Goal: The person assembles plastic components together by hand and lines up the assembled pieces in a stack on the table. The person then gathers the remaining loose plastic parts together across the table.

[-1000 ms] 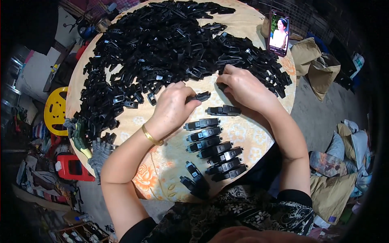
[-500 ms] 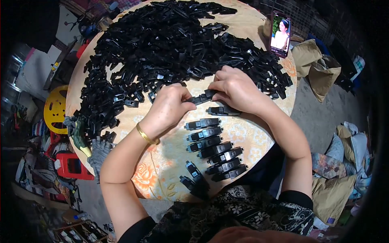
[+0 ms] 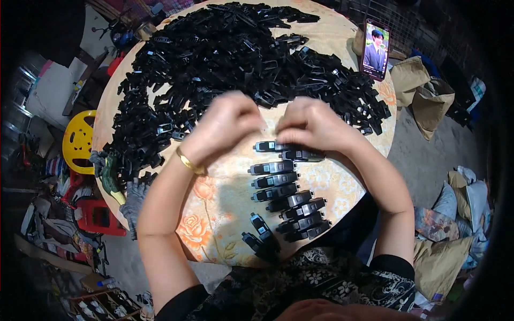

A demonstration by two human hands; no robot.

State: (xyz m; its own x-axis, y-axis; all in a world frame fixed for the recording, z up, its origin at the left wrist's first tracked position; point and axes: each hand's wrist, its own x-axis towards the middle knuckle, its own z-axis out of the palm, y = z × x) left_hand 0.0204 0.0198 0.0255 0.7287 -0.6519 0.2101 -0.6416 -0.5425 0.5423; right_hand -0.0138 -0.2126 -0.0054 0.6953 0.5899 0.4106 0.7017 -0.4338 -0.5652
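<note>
My left hand [image 3: 227, 122] is raised over the table, blurred, its fingers curled and nothing visible in them. My right hand [image 3: 313, 125] is bent over the right end of a black plastic clip-like part [image 3: 265, 146], thumb and fingers closed on it and hiding that end. Just below it lies another black part [image 3: 301, 155]. A column of similar assembled-looking parts [image 3: 274, 180] runs toward me, lying side by side. Two more parts [image 3: 261, 227] lie apart at its left, slanted. Beyond my hands spreads a large heap of loose black parts [image 3: 214, 59].
The round table [image 3: 201, 214] has a flowered cloth. A phone [image 3: 375, 50] stands at its far right edge. A grey glove [image 3: 134, 206] hangs at the left edge beside a green gourd-like thing [image 3: 111, 179]. Yellow [image 3: 77, 140] and red [image 3: 93, 216] stools stand left; sacks [image 3: 431, 107] lie right.
The part held between both hands has come down to the top of the column. My left hand has moved off it, up and to the right. The phone's picture differs.
</note>
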